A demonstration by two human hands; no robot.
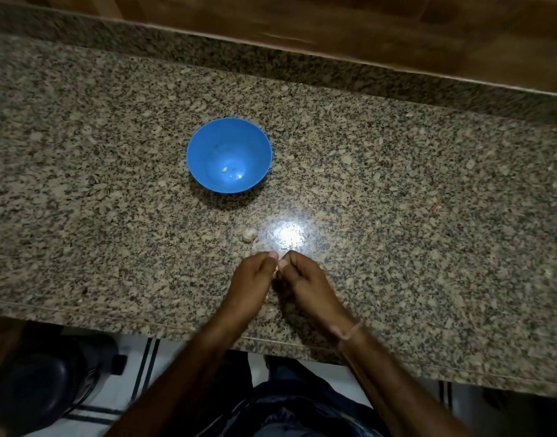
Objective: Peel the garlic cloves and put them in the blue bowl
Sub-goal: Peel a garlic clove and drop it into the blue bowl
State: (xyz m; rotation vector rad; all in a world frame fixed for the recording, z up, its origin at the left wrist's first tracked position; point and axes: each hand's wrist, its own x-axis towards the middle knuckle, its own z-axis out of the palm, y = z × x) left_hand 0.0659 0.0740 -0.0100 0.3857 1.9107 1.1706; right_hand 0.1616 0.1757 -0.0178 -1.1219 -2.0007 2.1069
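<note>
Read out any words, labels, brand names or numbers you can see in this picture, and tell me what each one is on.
None: no text, number or logo can be read in this view.
Blue bowl: plain, no mark.
Granite counter: only speckle and a glare spot.
Garlic clove, pinched between the left hand and right hand: no marking.
Dark object on the floor: too dark to tell.

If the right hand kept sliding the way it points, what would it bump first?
Probably the left hand, since both pinch one garlic clove between them. Past that, the loose garlic on the counter lies roughly in line, though height is hard to judge.
</note>
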